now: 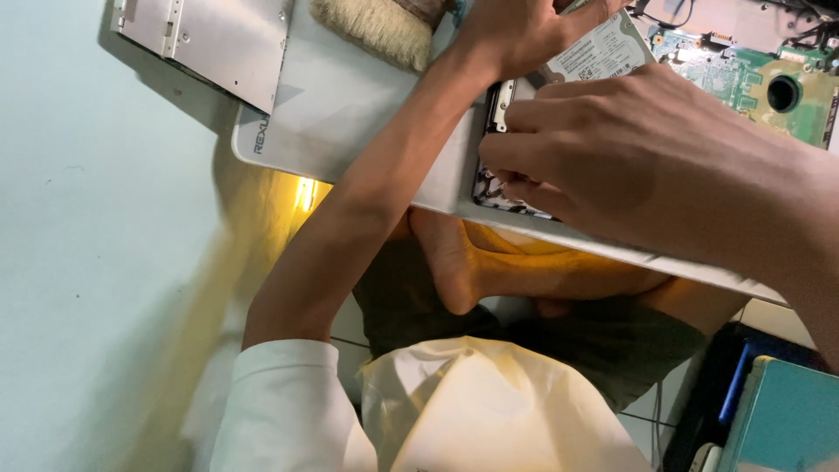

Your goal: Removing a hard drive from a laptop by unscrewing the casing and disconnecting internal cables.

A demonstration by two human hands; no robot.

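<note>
1. Your right hand point(612, 149), nearest you, pinches shut on the hard drive's point(603, 51) bracket edge.
2. Your left hand point(516, 31) grips the drive just beyond it.
3. The drive looks half lifted from the opened laptop point(350, 105); circuit board point(752, 74) exposed, removal unfinished.

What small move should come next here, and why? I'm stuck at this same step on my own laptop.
Probably ease the hard drive a little further out of its bay. The left hand has its grip on the drive, which sits tilted beside the green circuit board, while the right hand pinches at the bay's edge, so the drive looks partly freed.
</note>
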